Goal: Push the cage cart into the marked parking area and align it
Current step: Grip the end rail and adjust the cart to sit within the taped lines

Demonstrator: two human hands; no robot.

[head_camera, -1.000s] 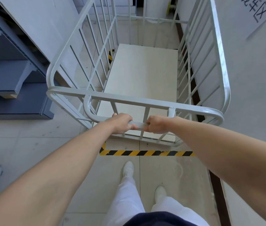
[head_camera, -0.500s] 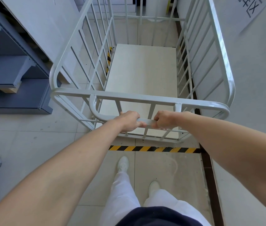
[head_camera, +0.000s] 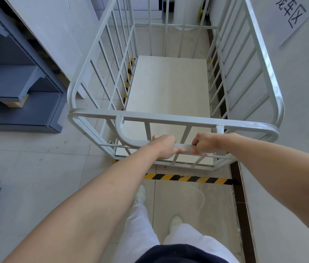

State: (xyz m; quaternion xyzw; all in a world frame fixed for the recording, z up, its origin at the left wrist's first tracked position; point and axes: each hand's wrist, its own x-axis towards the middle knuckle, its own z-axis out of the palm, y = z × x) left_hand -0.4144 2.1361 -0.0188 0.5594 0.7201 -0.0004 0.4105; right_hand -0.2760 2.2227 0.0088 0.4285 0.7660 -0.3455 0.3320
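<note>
On the left stands a dark shelf, and the cart should not go near it. The cart sits in the parking spot, between the side tape on its left and the wall on its right. Its back end is just past the back tape on the floor. The left hand is curled round the handle, and the right hand is curled round it just beside. I think the job is nearly done and only small fixing is needed. To do it well, push softly with both hands the same, so the cart rolls straight. Push a bit more with one hand only to turn the front. Watch the cart's left side, which looks very close to the side tape, and do not bump the wall. The shelf looks like dark painted metal with flat boards. The cart is made of smooth, shiny, pale metal tubes with round corners and thin straight bars. Its bottom board is flat and pale. The tape is flat with slanted yellow and black stripes. The floor has pale tiles, a bit scuffed. The wall is plain and smooth, with a paper sign stuck on it.
</note>
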